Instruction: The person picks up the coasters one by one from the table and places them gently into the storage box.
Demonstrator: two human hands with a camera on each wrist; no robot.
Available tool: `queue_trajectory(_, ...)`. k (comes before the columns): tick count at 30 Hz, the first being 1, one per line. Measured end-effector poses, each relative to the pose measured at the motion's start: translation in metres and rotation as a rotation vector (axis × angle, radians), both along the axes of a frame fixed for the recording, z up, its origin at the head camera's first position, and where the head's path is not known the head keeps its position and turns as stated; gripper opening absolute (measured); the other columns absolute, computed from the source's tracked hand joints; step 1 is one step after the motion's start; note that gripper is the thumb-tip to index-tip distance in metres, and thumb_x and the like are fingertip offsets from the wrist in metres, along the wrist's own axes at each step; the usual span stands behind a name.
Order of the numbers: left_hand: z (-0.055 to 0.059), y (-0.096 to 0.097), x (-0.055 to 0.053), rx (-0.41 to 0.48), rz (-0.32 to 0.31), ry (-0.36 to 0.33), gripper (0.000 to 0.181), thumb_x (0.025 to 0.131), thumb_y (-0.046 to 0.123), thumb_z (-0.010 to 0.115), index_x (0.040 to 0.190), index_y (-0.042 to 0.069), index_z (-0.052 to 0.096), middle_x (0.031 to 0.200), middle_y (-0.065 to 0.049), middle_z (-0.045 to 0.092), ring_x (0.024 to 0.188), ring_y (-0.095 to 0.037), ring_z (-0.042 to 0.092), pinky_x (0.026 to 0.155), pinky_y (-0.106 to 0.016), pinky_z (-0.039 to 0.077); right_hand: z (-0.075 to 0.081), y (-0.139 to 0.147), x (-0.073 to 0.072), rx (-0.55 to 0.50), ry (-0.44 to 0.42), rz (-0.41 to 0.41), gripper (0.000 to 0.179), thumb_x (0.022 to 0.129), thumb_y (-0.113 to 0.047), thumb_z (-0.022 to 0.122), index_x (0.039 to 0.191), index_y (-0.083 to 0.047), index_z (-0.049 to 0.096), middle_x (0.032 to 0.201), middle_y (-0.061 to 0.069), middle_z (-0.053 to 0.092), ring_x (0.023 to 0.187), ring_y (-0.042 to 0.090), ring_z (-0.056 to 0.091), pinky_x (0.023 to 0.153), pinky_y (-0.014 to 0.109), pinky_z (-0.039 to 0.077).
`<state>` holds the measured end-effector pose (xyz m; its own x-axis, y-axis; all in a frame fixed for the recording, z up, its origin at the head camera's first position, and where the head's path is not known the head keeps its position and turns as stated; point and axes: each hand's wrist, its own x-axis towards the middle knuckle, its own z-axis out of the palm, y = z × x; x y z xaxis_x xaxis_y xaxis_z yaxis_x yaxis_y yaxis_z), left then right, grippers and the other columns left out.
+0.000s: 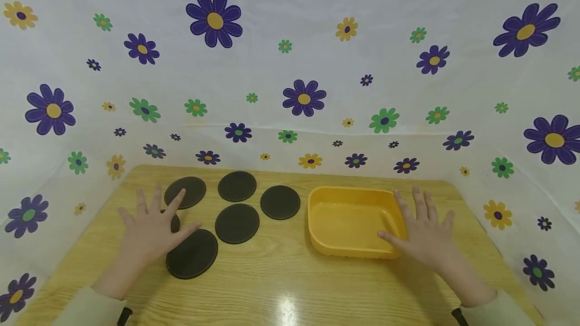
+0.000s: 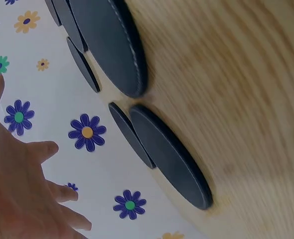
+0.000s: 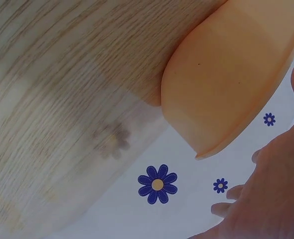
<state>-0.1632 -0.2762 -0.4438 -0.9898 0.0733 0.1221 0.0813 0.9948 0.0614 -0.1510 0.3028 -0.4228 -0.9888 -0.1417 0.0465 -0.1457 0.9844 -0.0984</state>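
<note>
Several round black coasters point(image 1: 237, 223) with stitched edges lie flat and apart on the left half of the table. My left hand point(image 1: 149, 233) hovers over the leftmost ones with its fingers spread, partly hiding one coaster point(image 1: 174, 222). In the left wrist view, that hand point(image 2: 22, 184) holds nothing, and the coasters point(image 2: 172, 157) lie beyond it. A yellow plastic tray point(image 1: 349, 251) with nothing in it stands right of the middle. Over its right edge is my right hand point(image 1: 426, 238), fingers spread and holding nothing. The right wrist view shows the tray's outer wall point(image 3: 221, 79) beside the hand point(image 3: 266, 199).
The wooden table point(image 1: 281, 286) has a glare spot near its front edge. A white cloth point(image 1: 254, 69) printed with flowers hangs behind the table and along both sides.
</note>
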Motion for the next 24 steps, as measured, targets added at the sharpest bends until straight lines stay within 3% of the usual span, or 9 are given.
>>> queue_trajectory(8, -0.005, -0.030, -0.001, -0.015, 0.024, 0.015, 0.102, 0.091, 0.080, 0.056, 0.166, 0.014, 0.035, 0.165, -0.041, 0.023, 0.149, -0.074, 0.014, 0.105, -0.095, 0.012, 0.003, 0.001, -0.004, -0.036, 0.054, 0.070, 0.100, 0.097, -0.064, 0.062, 0.170, -0.009, 0.021, 0.172, 0.035, 0.011, 0.157, 0.059, 0.014, 0.119, 0.083, 0.013)
queue_trajectory(16, -0.011, -0.050, 0.001, 0.064, 0.012, 0.025, 0.101, 0.093, 0.075, 0.061, 0.160, 0.003, 0.040, 0.162, -0.046, 0.023, 0.146, -0.074, 0.018, 0.107, -0.091, 0.017, -0.002, 0.002, -0.010, -0.072, 0.089, 0.127, 0.101, 0.098, -0.062, 0.063, 0.172, -0.012, 0.015, 0.174, 0.032, 0.009, 0.159, 0.057, 0.013, 0.124, 0.076, 0.016)
queue_trajectory(24, -0.025, -0.061, 0.001, 0.034, 0.008, 0.007, 0.103, 0.090, 0.074, 0.066, 0.157, -0.001, 0.042, 0.159, -0.046, 0.025, 0.141, -0.070, 0.029, 0.103, -0.087, 0.031, -0.006, 0.001, -0.015, -0.063, 0.072, 0.131, 0.098, 0.100, -0.063, 0.059, 0.171, -0.009, 0.017, 0.175, 0.029, 0.007, 0.160, 0.055, 0.011, 0.126, 0.073, 0.014)
